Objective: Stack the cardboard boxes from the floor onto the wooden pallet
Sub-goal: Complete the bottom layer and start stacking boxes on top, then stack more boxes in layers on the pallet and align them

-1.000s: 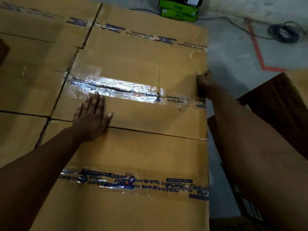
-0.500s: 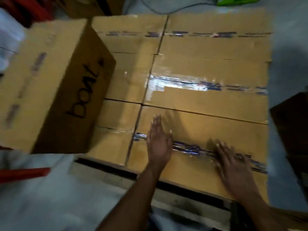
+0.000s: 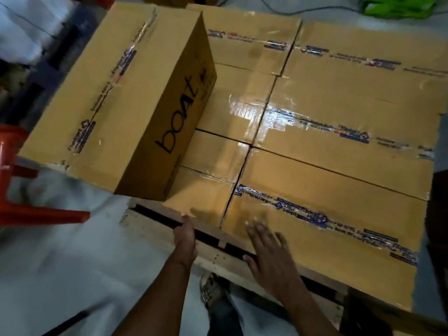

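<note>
One layer of taped cardboard boxes (image 3: 339, 132) covers the wooden pallet (image 3: 218, 257), which lies on a pale grey floor (image 3: 72, 263). A further box printed "boat" (image 3: 116, 103) stands on the layer at its left side, one level higher, its near end reaching out past the pallet's front edge. An orange-red stool (image 3: 21, 190) stands on the floor to the left, a bright green package (image 3: 397, 7) lies at the far right beyond the stack, and a dark cable (image 3: 303, 7) runs along the floor behind the boxes.

The left hand (image 3: 185, 241) is extended with straight fingers, their tips at the front lower corner of the nearest left box; whether they touch it cannot be told. The right hand (image 3: 269, 251) is spread flat, fingers apart and straight, over the front edge of the nearest right box; motion blur hides whether it makes contact. Neither hand holds anything.

The boxes are rectangular, of plain brown corrugated card, sealed along their seams with glossy clear tape and printed blue-and-white tape. The pallet consists of pale, rough planks with dark gaps between them. A sandalled foot (image 3: 212, 289) shows below the pallet's front edge.
</note>
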Action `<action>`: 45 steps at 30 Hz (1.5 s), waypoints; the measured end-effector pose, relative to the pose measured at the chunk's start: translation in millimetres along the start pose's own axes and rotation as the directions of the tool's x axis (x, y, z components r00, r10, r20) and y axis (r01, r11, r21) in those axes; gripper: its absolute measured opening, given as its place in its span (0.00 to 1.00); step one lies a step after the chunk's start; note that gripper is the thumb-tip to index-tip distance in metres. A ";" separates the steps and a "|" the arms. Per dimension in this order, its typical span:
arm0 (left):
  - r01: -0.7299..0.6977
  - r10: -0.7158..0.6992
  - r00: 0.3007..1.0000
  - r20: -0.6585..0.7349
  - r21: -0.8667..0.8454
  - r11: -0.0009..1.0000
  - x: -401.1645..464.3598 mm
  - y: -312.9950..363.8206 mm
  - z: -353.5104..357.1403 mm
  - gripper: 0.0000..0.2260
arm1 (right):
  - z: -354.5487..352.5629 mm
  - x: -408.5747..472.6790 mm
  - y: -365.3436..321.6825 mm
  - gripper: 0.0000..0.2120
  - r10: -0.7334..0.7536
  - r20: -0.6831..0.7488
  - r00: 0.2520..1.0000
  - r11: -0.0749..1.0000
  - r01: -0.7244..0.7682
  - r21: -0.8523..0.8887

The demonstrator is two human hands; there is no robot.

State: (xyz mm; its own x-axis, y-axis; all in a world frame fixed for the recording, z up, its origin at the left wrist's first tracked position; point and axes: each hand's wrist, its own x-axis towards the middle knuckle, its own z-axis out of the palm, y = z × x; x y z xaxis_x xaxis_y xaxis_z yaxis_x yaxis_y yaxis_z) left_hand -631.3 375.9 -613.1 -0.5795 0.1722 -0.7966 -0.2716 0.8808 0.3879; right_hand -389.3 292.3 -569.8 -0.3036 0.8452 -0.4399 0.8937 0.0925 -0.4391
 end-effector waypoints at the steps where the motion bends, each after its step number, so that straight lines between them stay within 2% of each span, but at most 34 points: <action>1: -0.013 0.023 0.990 0.141 -0.073 0.997 -0.1 0.5 5.1 0.27 | 0.0 12.6 -14.3 0.37 -0.028 0.017 0.999 1.000 0.028 -0.004; 3: -0.116 0.118 0.969 0.216 -0.025 0.993 3.9 6.8 20.9 0.19 | -3.0 36.3 -36.4 0.38 -0.013 0.043 0.999 1.000 0.013 -0.009; 7: -0.221 0.198 0.973 0.122 0.219 0.950 9.5 12.3 35.7 0.18 | -6.9 59.7 -52.3 0.37 0.107 0.110 0.988 0.994 -0.108 0.001; 9: -0.269 0.230 0.956 0.184 0.230 0.935 14.3 5.6 25.0 0.18 | -1.2 63.3 -49.6 0.37 0.153 0.150 0.977 0.988 -0.153 -0.010; 12: -0.291 0.231 0.924 0.303 0.168 0.942 4.7 2.0 -5.8 0.20 | 7.9 61.2 -44.7 0.38 0.144 0.140 0.980 0.989 -0.144 -0.015; 14: -0.359 0.263 0.904 0.337 0.266 0.894 0.4 1.5 -34.7 0.26 | 8.6 55.0 -43.2 0.38 0.105 0.111 0.988 0.994 -0.104 -0.019; 16: -0.403 0.275 0.891 0.362 0.351 0.845 -3.9 -4.0 -65.3 0.27 | 6.9 42.5 -41.0 0.38 0.095 0.083 0.992 0.995 -0.092 -0.042; 20: -0.472 0.276 0.857 0.435 0.449 0.759 -26.1 -8.9 -98.4 0.24 | -5.1 5.4 -30.0 0.36 0.163 0.034 0.986 0.985 -0.161 -0.056; 22: -0.546 0.306 0.820 0.484 0.498 0.674 -43.7 -4.6 -100.0 0.26 | -12.5 -12.1 -27.8 0.35 0.205 0.004 0.979 0.978 -0.204 -0.043; 24: -0.710 0.417 0.696 0.585 0.472 0.522 -68.9 -2.1 -90.4 0.28 | -22.7 -28.1 -23.8 0.34 0.278 -0.028 0.960 0.960 -0.279 -0.024; 26: -0.874 0.532 0.485 0.694 0.363 0.323 -93.5 -2.9 -71.2 0.27 | -34.2 -39.7 -20.7 0.33 0.339 -0.081 0.937 0.940 -0.340 -0.001; 28: -0.965 0.564 0.257 0.785 0.239 0.107 -123.7 -5.4 -41.8 0.29 | -50.8 -53.7 -13.7 0.33 0.409 -0.105 0.906 0.912 -0.407 0.043; 29: -0.979 0.551 0.180 0.815 0.203 0.019 -141.0 -5.2 -27.1 0.31 | -59.0 -60.9 -9.2 0.34 0.437 -0.112 0.892 0.899 -0.432 0.066; 32: -0.988 0.475 0.070 0.877 0.125 -0.085 -198.7 -6.0 15.6 0.35 | -80.1 -84.0 13.5 0.35 0.503 -0.173 0.847 0.863 -0.502 0.052; 35: -0.984 0.434 -0.049 0.900 0.031 -0.175 -256.3 -20.4 46.1 0.35 | -94.1 -115.8 37.8 0.34 0.570 -0.243 0.785 0.819 -0.567 0.087; 37: -0.983 0.415 -0.058 0.908 0.019 -0.180 -284.8 -36.2 60.8 0.36 | -98.5 -141.3 51.7 0.33 0.612 -0.267 0.744 0.789 -0.597 0.145; 40: -0.988 0.395 -0.011 0.919 0.050 -0.145 -310.7 -80.9 73.5 0.37 | -89.6 -187.8 75.6 0.33 0.673 -0.276 0.686 0.740 -0.630 0.236; 42: -0.997 0.397 0.005 0.918 0.036 -0.070 -319.2 -117.9 70.5 0.37 | -72.3 -223.2 90.3 0.33 0.707 -0.267 0.655 0.707 -0.642 0.296; 44: -0.995 0.368 0.100 0.924 0.084 0.059 -323.9 -164.5 57.6 0.36 | -47.2 -266.8 103.8 0.33 0.733 -0.254 0.631 0.678 -0.642 0.358; 45: -0.980 0.341 0.182 0.922 0.144 0.135 -322.0 -188.7 48.0 0.36 | -33.6 -291.0 108.9 0.33 0.748 -0.246 0.617 0.658 -0.641 0.395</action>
State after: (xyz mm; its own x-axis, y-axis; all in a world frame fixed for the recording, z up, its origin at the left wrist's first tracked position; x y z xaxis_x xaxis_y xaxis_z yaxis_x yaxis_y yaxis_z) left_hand -356.6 175.4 -452.1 0.5105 0.7383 -0.4408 0.6420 0.0137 0.7665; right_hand -192.6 74.0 -463.2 0.5625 0.7200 -0.4065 0.6527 -0.6885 -0.3163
